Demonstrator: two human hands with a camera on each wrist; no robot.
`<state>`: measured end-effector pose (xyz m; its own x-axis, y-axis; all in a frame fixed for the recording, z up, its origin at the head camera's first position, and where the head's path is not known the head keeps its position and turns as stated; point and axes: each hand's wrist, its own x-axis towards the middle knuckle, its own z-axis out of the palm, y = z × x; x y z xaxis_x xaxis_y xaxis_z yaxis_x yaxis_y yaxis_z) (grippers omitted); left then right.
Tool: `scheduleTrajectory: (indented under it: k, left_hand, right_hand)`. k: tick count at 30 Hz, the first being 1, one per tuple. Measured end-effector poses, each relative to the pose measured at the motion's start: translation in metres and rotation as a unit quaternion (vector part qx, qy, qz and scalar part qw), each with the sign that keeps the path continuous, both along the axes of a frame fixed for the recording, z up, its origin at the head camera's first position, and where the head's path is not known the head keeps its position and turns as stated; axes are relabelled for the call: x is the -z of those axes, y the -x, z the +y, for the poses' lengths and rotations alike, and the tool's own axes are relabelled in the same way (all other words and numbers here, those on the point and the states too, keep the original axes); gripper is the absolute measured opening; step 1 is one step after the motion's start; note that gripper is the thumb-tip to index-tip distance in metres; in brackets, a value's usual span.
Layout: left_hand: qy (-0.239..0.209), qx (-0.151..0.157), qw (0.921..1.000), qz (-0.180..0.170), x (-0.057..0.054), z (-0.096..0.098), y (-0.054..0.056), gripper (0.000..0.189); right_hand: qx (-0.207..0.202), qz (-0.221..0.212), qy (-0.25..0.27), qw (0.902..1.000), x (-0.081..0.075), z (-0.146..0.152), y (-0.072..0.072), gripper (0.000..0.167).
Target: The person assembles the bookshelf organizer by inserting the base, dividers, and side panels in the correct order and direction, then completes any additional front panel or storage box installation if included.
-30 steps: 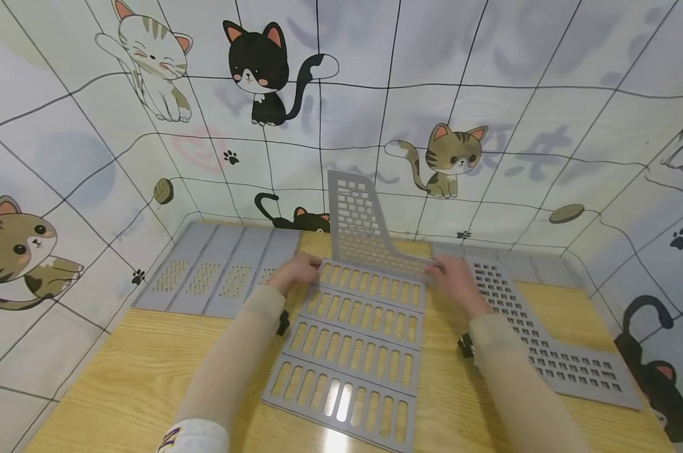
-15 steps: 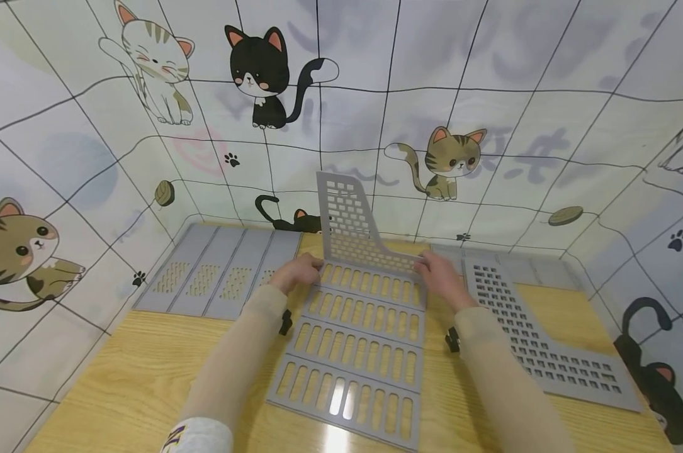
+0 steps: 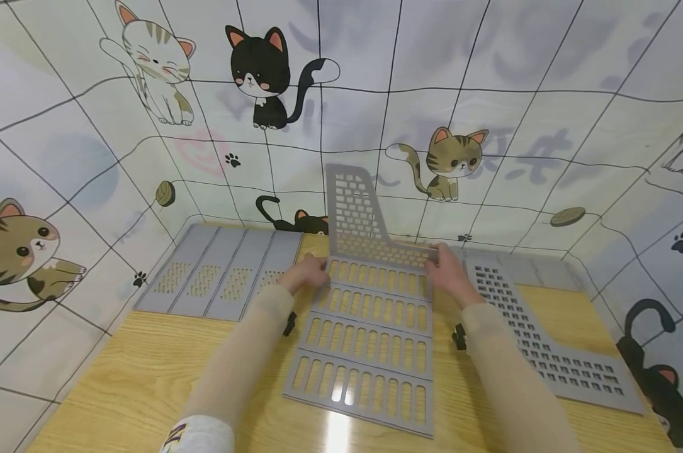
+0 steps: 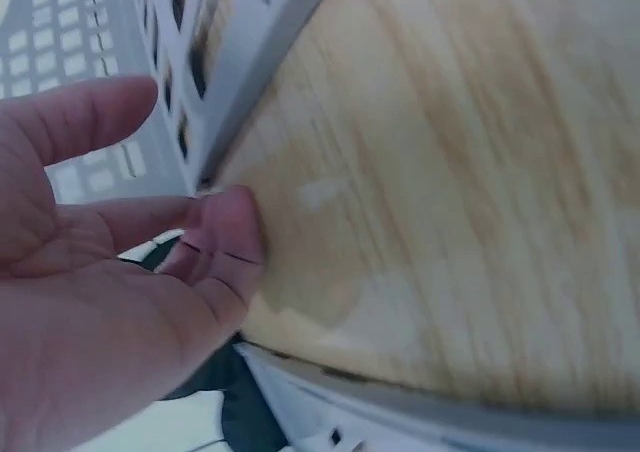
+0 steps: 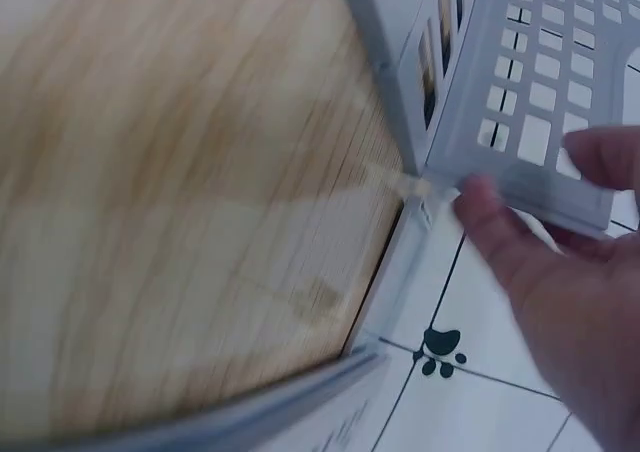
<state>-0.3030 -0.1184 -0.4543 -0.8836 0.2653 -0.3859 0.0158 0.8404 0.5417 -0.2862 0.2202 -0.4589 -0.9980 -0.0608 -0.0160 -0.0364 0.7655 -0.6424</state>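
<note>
A grey L-shaped side panel (image 3: 355, 207) with brick-pattern cutouts stands upright behind a slotted grey panel (image 3: 369, 297). Their edges meet along the slotted panel's far side. My left hand (image 3: 307, 272) is at the left corner of this joint. In the left wrist view its thumb (image 4: 115, 117) lies over the side panel, and its other fingers curl by the corner. My right hand (image 3: 449, 270) grips the low right end of the side panel between thumb and fingers, as the right wrist view also shows. How firmly the two panels join is hidden.
A ribbed grey panel (image 3: 219, 267) with small holes lies at the back left. Another L-shaped grid panel (image 3: 545, 352) lies on the right, partly over a flat grey panel (image 3: 551, 274). A cat-print cloth (image 3: 364, 107) rises behind and beside the wooden table (image 3: 165, 377).
The side panel and right hand shifted left, then back to the right. The slotted panel's near edge has swung right and slightly away. The left hand has moved slightly right at the corner.
</note>
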Motion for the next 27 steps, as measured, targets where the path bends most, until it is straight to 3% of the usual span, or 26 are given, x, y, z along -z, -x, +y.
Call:
scheduleTrajectory:
  k: [4,11,17,21,27]
  left_hand:
    - [0.04,0.016,0.999,0.013,-0.004,-0.001,-0.011,0.084]
    - [0.05,0.029,0.9978,0.033,-0.003,-0.002,-0.021,0.102]
    - [0.059,0.039,0.9966,0.043,-0.002,0.001,-0.02,0.103]
    - [0.064,0.034,0.9964,0.045,-0.001,0.004,-0.02,0.104]
    - [0.059,0.022,0.9975,0.033,-0.001,0.002,-0.022,0.103]
  right_hand:
    - [0.03,0.004,-0.033,0.999,-0.001,0.006,-0.006,0.038]
    - [0.05,-0.02,-0.003,0.9985,-0.005,0.006,-0.009,0.039]
    - [0.05,-0.078,0.083,0.9922,-0.003,0.011,-0.007,0.049]
    - [0.043,-0.128,0.153,0.979,-0.006,0.018,-0.006,0.057]
    - [0.017,-0.147,0.208,0.9669,-0.005,0.019,-0.007,0.059]
